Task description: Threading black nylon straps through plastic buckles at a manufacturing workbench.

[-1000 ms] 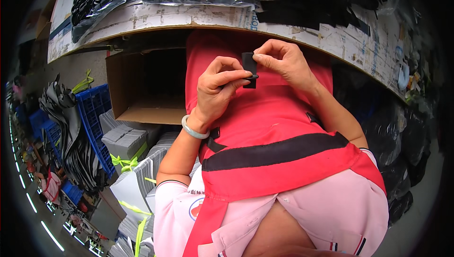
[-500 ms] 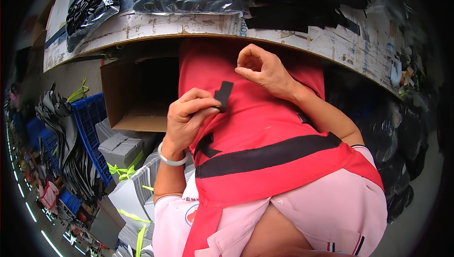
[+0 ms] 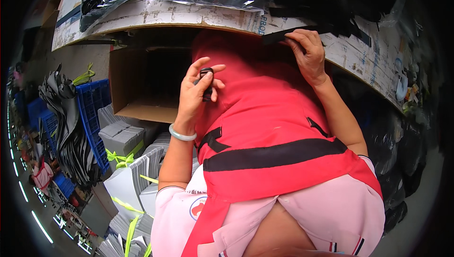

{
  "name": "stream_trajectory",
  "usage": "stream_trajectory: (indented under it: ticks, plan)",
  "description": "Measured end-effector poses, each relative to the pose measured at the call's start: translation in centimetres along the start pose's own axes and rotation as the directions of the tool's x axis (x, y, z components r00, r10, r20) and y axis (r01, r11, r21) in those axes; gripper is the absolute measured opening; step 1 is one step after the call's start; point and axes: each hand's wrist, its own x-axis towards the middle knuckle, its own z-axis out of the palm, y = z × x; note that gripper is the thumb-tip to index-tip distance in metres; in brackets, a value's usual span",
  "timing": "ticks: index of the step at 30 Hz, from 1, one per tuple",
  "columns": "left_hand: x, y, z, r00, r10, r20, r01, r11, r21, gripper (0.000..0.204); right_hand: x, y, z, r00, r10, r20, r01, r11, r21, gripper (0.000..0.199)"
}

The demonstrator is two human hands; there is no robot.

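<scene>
A small black buckle (image 3: 206, 83) sits in the left hand (image 3: 195, 97), pinched between thumb and fingers in front of the red apron (image 3: 265, 129). At about two o'clock from it, the right hand (image 3: 308, 55) reaches up to the worktable edge (image 3: 198, 17), its fingers pressed down on a black strap (image 3: 288, 34) lying there. This looks like the step of fetching a strap for the buckle. Next, the strap end must come down and line up with the buckle's slot. An open cardboard box (image 3: 142, 82) sits at nine o'clock.
</scene>
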Motion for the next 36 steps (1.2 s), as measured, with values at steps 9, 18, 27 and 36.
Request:
stream_trajectory:
  ticks: [9, 18, 27, 36]
  plan:
    - [1.8, -1.0, 3.2, 0.999, -0.045, 0.027, 0.039, 0.983, 0.181, 0.015, 4.0, -3.9, -2.4, 0.962, 0.252, 0.108, -0.274, 0.877, 0.394, 0.011]
    - [2.2, -2.4, 3.3, 0.917, -0.216, 0.337, 0.357, 0.821, -0.446, 0.022, 1.1, -7.8, -0.1, 0.624, 0.297, 0.723, -0.781, 0.282, 0.558, 0.018]
    - [2.5, -2.7, 3.0, 0.864, -0.165, 0.477, 0.448, 0.684, -0.576, 0.014, 1.3, -8.9, -0.6, 0.346, 0.148, 0.927, -0.935, -0.027, 0.353, 0.023]
    - [3.4, -2.6, 3.3, 0.932, -0.183, 0.313, 0.270, 0.926, -0.265, 0.018, 0.4, -9.3, 1.1, 0.451, 0.227, 0.863, -0.869, -0.106, 0.483, 0.024]
